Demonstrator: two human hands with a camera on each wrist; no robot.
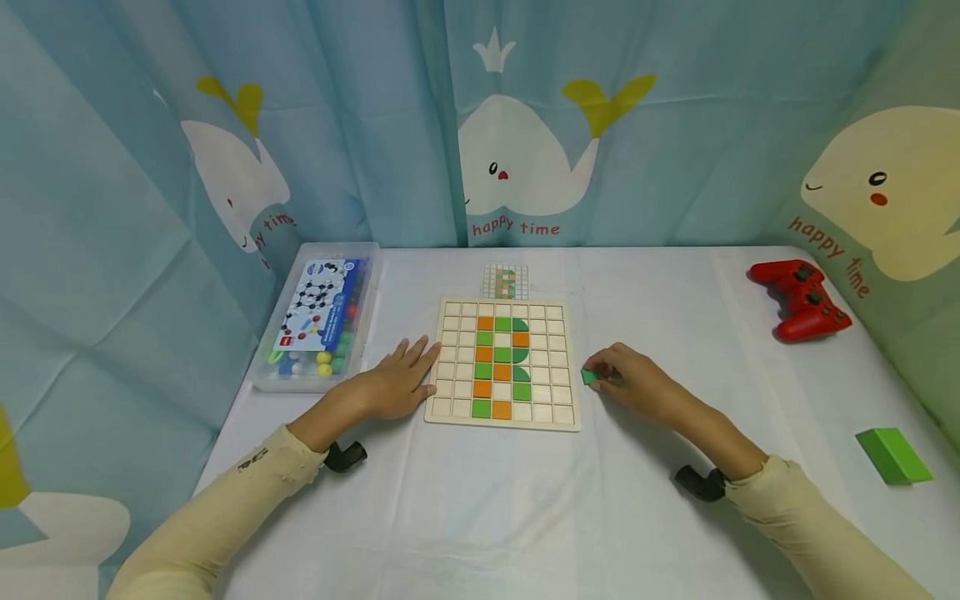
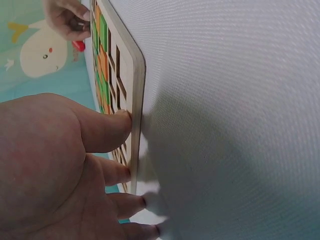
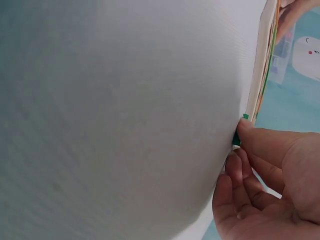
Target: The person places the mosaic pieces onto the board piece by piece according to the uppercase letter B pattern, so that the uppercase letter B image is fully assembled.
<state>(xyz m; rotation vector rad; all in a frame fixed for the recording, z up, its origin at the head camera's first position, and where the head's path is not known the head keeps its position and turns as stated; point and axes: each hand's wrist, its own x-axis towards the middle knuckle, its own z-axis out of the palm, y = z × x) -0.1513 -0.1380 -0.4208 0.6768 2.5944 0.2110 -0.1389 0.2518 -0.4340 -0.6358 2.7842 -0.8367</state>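
A wooden grid board [image 1: 555, 367] lies on the white table, its middle columns filled with orange and green square tiles and a few dark green rounded ones. My left hand [image 1: 397, 379] spreads its fingers along the board's left edge; in the left wrist view the thumb [image 2: 107, 131] touches the rim. Just right of the board, my right hand [image 1: 630, 379] pinches a small dark green tile [image 1: 589, 377] between thumb and fingers, close over the table. The right wrist view shows this green tile [image 3: 237, 136] at the thumb tip, its exact shape partly hidden.
A small pattern card [image 1: 506, 282] lies behind the board. To the left sits a clear plastic box [image 1: 315, 379] of coloured balls with a printed label. A red game controller [image 1: 801, 300] is at the back right, and a green block [image 1: 894, 456] stands near the right edge.
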